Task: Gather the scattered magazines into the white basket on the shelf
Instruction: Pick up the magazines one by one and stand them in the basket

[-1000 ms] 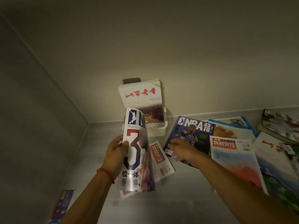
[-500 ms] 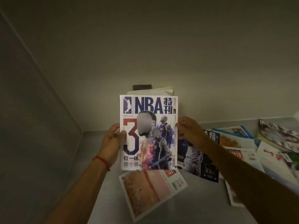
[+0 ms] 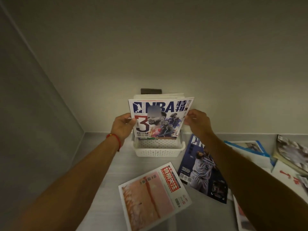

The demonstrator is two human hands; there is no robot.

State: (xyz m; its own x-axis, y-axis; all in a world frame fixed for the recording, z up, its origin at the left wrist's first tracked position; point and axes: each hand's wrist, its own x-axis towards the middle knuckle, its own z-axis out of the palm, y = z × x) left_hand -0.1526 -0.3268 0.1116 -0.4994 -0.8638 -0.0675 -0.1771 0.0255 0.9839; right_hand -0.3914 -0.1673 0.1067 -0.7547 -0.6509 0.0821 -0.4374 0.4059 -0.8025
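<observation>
Step in hand: the NBA magazine is being lowered upright into the white basket, its lower edge already hidden behind the front wall.
Grip: the left edge is pinched by the left hand, the right edge by the right hand.
Basket: placed on the shelf against the back wall (other magazines are already standing inside).
Next move: probably the magazine is to be released, and then the pink-cover magazine or the dark magazine is to be taken.
</observation>
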